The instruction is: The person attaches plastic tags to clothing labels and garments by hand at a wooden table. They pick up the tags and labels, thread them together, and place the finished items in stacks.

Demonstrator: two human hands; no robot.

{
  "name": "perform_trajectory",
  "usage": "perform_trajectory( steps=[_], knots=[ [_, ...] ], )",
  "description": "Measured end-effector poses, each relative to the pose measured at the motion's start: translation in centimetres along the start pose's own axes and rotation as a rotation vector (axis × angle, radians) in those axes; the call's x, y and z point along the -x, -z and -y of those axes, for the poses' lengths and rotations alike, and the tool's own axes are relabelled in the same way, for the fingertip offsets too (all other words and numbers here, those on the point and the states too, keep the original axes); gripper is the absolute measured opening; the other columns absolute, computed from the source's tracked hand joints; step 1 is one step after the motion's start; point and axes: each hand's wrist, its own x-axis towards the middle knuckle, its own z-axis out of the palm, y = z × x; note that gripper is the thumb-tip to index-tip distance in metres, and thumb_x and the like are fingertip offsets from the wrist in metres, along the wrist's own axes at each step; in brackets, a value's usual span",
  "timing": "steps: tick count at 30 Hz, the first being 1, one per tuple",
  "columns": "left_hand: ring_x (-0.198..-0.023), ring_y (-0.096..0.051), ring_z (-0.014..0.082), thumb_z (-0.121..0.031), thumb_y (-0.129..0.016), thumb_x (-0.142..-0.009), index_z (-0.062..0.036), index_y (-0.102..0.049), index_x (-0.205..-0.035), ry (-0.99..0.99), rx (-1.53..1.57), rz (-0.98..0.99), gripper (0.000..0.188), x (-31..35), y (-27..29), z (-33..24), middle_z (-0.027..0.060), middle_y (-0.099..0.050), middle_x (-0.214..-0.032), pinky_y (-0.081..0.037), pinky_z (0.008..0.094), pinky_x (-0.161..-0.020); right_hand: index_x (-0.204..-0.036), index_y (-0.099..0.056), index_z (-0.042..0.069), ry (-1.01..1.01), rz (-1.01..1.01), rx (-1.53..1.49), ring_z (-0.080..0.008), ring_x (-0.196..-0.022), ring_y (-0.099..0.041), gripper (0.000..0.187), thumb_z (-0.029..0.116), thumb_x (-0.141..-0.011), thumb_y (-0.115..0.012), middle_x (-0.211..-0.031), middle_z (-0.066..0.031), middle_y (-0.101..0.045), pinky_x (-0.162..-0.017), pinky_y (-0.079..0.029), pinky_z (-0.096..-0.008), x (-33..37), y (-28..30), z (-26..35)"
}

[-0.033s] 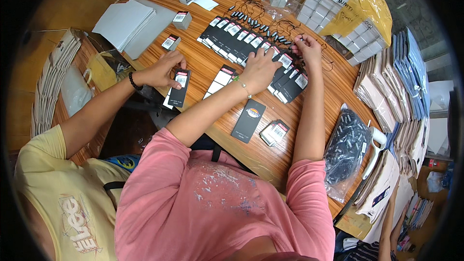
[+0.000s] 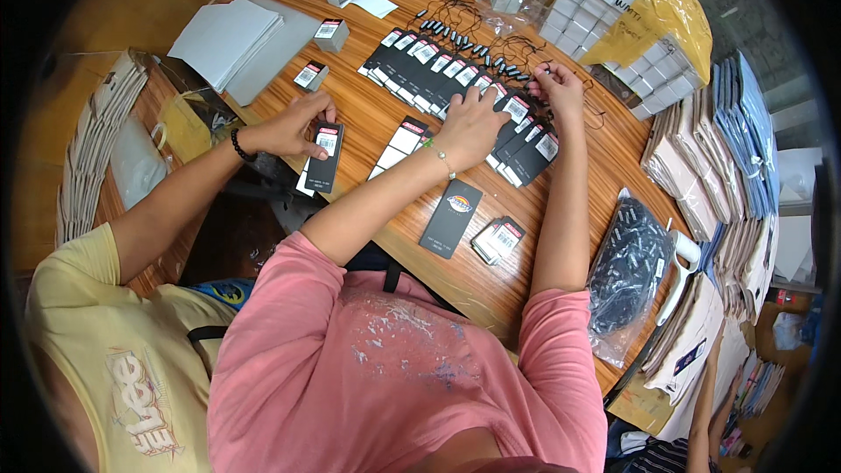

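Note:
A fanned row of black hang tags (image 2: 425, 74) with white barcode stickers and black strings (image 2: 464, 22) lies across the wooden table. My left hand (image 2: 473, 130) rests on the row, fingers stretched over the tags. Just beyond its right end, my right hand (image 2: 558, 88) pinches what looks like a black string at the upper edge of the tags. Nearer to me lie a single black tag (image 2: 450, 219) with a colourful emblem and a small stack of stickered tags (image 2: 498, 240). Under my left forearm, more tags with white stickers (image 2: 403, 144) show in part.
On my left, a co-worker's hand (image 2: 298, 127) holds a black tag (image 2: 325, 158). Sticker stacks (image 2: 330, 35) and white sheets (image 2: 229, 39) lie beyond. To the right are a bag of black strings (image 2: 629, 271), a white handheld tool (image 2: 681, 267), folded garments (image 2: 692, 162) and white boxes (image 2: 587, 0).

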Motion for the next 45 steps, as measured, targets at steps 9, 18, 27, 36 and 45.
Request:
perform_trajectory(
  steps=[9, 18, 27, 36, 45],
  knots=[
    [-0.100, -0.043, 0.0291, -0.016, -0.057, -0.074, -0.0145, -0.057, -0.109, 0.040, 0.006, 0.054, 0.035, 0.4, 1.1, 0.0, 0.0131, -0.044, -0.116, -0.038, 0.0412, -0.081, -0.099, -0.055, -0.003, 0.064, -0.212, 0.257, -0.0120, -0.067, -0.060, 0.026, 0.009, -0.078, -0.061, -0.076, -0.0067, -0.060, -0.052, -0.048, -0.0209, 0.3, -0.5, 0.5],
    [-0.104, -0.044, 0.0287, -0.020, -0.055, -0.080, -0.0094, -0.052, -0.112, -0.041, 0.505, 0.186, 0.034, 4.7, 7.2, -2.0, 0.0129, -0.048, -0.111, -0.037, 0.0375, -0.088, -0.099, -0.058, 0.002, 0.072, -0.206, 0.237, -0.0076, -0.054, -0.051, 0.025, 0.016, -0.079, -0.060, -0.073, -0.0011, -0.056, -0.044, -0.038, -0.0197, 0.0, 1.4, 1.8],
    [-0.103, -0.048, 0.0297, -0.029, -0.057, -0.079, -0.0034, -0.049, -0.114, -0.401, 0.804, 0.659, 0.044, 8.0, 8.1, -3.3, 0.0150, -0.050, -0.113, -0.037, 0.0350, -0.089, -0.103, -0.057, 0.007, 0.003, -0.085, 0.258, -0.0079, -0.064, -0.053, 0.026, 0.024, -0.085, -0.053, -0.085, -0.0018, -0.060, -0.053, -0.041, -0.0210, 0.4, 1.4, 2.9],
    [-0.102, -0.048, 0.0293, -0.029, -0.056, -0.080, -0.0044, -0.047, -0.116, -0.308, 0.838, 0.744, 0.045, 7.8, 10.1, -2.6, 0.0148, -0.051, -0.111, -0.037, 0.0341, -0.087, -0.099, -0.059, 0.007, -0.043, -0.054, 0.212, -0.0061, -0.061, -0.052, 0.021, 0.021, -0.083, -0.056, -0.080, -0.0008, -0.060, -0.051, -0.038, -0.0180, 1.1, 0.3, 3.6],
    [-0.093, -0.048, 0.0283, -0.024, -0.056, -0.079, -0.0029, -0.055, -0.103, -0.120, 0.198, 0.237, 0.032, 4.1, 6.9, -0.3, 0.0120, -0.053, -0.095, -0.040, 0.0367, -0.081, -0.086, -0.063, 0.005, 0.287, -0.120, 0.901, -0.0227, -0.067, -0.058, 0.013, 0.011, -0.076, -0.057, -0.071, -0.0113, -0.061, -0.064, -0.045, -0.0319, -0.1, 1.7, 0.5]
  ],
)
